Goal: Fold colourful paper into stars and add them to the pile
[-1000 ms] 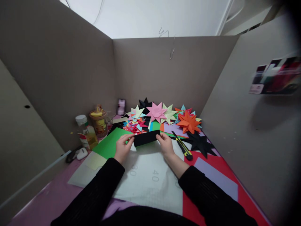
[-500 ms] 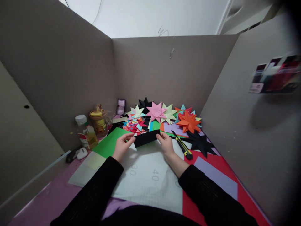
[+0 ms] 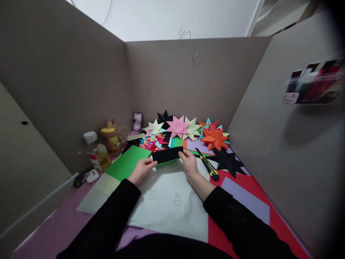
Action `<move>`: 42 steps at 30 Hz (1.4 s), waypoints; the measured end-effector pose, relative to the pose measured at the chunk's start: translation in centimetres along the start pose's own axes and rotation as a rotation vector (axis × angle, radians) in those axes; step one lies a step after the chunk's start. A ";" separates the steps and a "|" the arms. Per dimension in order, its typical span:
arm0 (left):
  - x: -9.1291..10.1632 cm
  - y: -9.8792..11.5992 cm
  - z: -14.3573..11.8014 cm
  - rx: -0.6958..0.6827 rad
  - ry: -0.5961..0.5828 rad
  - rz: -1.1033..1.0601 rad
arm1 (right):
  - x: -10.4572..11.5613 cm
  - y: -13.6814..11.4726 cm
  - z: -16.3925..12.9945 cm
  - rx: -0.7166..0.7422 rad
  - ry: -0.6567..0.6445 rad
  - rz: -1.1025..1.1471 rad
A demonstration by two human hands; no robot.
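The left hand and the right hand hold a black paper strip between them, each pinching one short end with thumb and fingertips. The strip is a flat, matte rectangle, long side running from hand to hand, held just above the surface.

Under both hands lies a pale cutting mat with a faint grid; the numbers "30" and "40" are readable on it just nearer the body than the hands. To the left of the left hand, touching distance away, a bright green sheet lies flat, with a pale yellow sheet beside it. Just right of the right hand lies a utility knife, a slim yellow and black plastic bar. Beyond it a black paper star with sharp points rests on a red sheet, which also carries a lilac sheet.

Past the strip, away from the hands, folded paper stars are heaped: a pink star, an orange star, and pale green ones. Far left of the left hand stand a clear bottle of yellow liquid with a white cap and a jar with a yellow lid; their labels are too small to read. Plain cardboard walls enclose everything.
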State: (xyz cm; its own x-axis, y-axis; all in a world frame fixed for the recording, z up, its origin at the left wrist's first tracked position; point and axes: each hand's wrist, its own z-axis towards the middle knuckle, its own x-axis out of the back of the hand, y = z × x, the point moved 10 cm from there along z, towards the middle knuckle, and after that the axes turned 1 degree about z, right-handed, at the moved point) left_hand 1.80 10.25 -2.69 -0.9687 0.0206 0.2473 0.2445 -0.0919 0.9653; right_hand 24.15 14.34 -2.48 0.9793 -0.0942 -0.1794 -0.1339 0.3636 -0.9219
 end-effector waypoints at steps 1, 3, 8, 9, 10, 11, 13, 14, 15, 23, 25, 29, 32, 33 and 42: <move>-0.1 -0.2 0.0 0.020 -0.008 -0.019 | 0.0 -0.1 0.0 -0.001 0.006 -0.009; -0.2 -0.7 0.0 0.056 0.002 -0.060 | 0.1 -0.5 0.2 -0.004 0.025 -0.047; 0.2 -1.0 0.1 0.081 0.078 -0.112 | 0.1 -1.8 1.2 -0.054 -0.065 -0.210; 0.3 -0.8 0.1 0.070 0.090 -0.110 | 0.1 -1.8 1.2 -0.075 -0.106 -0.241; 0.3 -0.6 0.0 0.059 0.096 -0.102 | 0.2 -1.8 1.2 -0.097 -0.141 -0.268; 0.3 -0.4 0.0 0.048 0.098 -0.090 | 0.3 -1.7 1.1 -0.117 -0.167 -0.290; 0.2 -0.1 -0.1 0.030 0.094 -0.063 | 0.7 -1.3 0.7 -0.146 -0.205 -0.315; 0.2 0.0 -0.1 0.023 0.091 -0.052 | 0.8 -1.0 0.4 -0.159 -0.214 -0.319; 0.2 0.1 -0.2 0.015 0.092 -0.044 | 1.0 -0.7 0.1 -0.173 -0.217 -0.318; -0.2 1.1 -0.5 -0.050 0.073 -0.023 | 2.1 2.4 -2.3 -0.331 -0.155 -0.218; -0.2 1.1 -0.5 -0.055 0.072 -0.021 | 2.2 3.5 -3.0 -0.422 -0.154 -0.130; -0.3 0.3 -0.3 -0.025 0.059 -0.025 | 2.3 5.1 -4.1 -0.564 -0.111 0.065; -0.8 -1.1 -0.1 0.061 0.025 -0.034 | 2.8 5.7 -4.4 -0.606 -0.031 0.123; -0.9 -1.5 -0.1 0.092 0.020 -0.042 | 3.0 5.7 -4.3 -0.597 -0.008 0.129; -0.5 -2.5 0.1 0.109 0.132 -0.182 | 3.0 2.9 -3.4 -0.322 0.014 0.005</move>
State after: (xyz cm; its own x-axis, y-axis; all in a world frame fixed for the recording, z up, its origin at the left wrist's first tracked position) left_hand 1.71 10.57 -5.22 -0.9927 -0.1035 0.0624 0.0617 0.0095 0.9980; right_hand 26.18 11.95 -6.82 0.9767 -0.1065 -0.1865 -0.1818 0.0525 -0.9819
